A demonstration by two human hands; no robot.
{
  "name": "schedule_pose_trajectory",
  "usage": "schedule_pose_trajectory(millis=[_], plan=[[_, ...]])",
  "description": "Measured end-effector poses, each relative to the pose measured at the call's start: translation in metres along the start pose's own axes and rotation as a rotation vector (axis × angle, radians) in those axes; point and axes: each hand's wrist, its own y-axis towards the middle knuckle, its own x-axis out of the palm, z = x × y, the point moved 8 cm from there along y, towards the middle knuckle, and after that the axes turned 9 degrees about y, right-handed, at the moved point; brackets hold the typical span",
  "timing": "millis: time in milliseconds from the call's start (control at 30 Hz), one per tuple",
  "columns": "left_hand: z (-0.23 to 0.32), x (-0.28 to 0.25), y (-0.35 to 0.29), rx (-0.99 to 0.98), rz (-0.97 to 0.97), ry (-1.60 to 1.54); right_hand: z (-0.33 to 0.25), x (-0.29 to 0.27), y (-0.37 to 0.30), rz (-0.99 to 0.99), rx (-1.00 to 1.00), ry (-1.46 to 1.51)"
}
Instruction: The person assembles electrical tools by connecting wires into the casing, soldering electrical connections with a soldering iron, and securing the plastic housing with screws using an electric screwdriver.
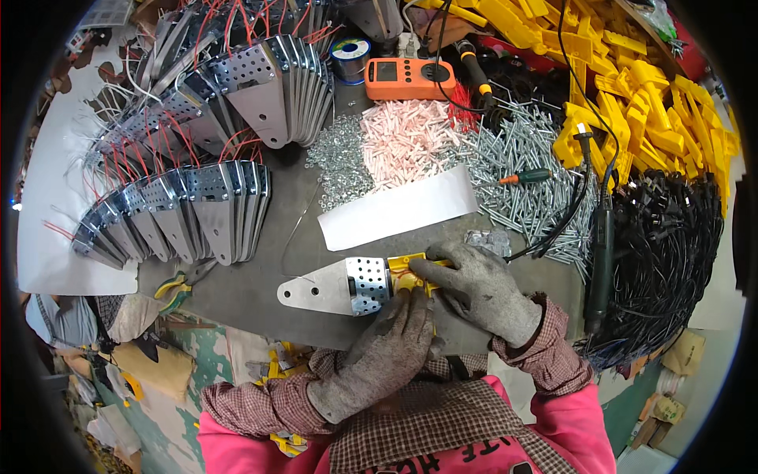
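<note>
A tapered flat metal plate with a perforated metal sleeve lies on the grey worktop, its narrow rounded end to the left. A yellow plastic handle piece joins the sleeve on the right, with a bit of thin red wire inside. My left hand, in a grey work glove, reaches up from below with its fingers pressed together on the handle's near edge. From the right, my gloved right hand grips the handle's far side with thumb and fingers. Part of the handle is hidden beneath both hands.
Beyond a white paper strip lie heaps of clear nuts, pink sleeves and long screws. An orange multimeter and solder spool stand behind. Metal plates fill the left; yellow handles and black cables the right.
</note>
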Motion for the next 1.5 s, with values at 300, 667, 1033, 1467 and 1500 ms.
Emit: schedule_pose_trajectory(millis=[300,667,1033,1467,1500], plan=[[0.011,0.003,-0.008,-0.090,-0.028,0.044,0.004,0.002,-0.005,-0.035,-0.034,-0.018],[-0.002,-0.015,-0.001,-0.066,0.096,-0.144,0.011,-0.009,0.007,-0.250,0.062,-0.062],[0.003,0.009,-0.013,-0.112,0.198,-0.144,0.245,-0.312,-0.003,0.406,0.983,-0.789],[0.006,0.005,-0.013,-0.114,0.266,-0.060,0.124,-0.308,0.013,0.722,0.318,-0.998],[0.007,0.005,-0.013,-0.098,0.206,-0.006,0.123,-0.296,0.009,0.597,0.296,-1.052]])
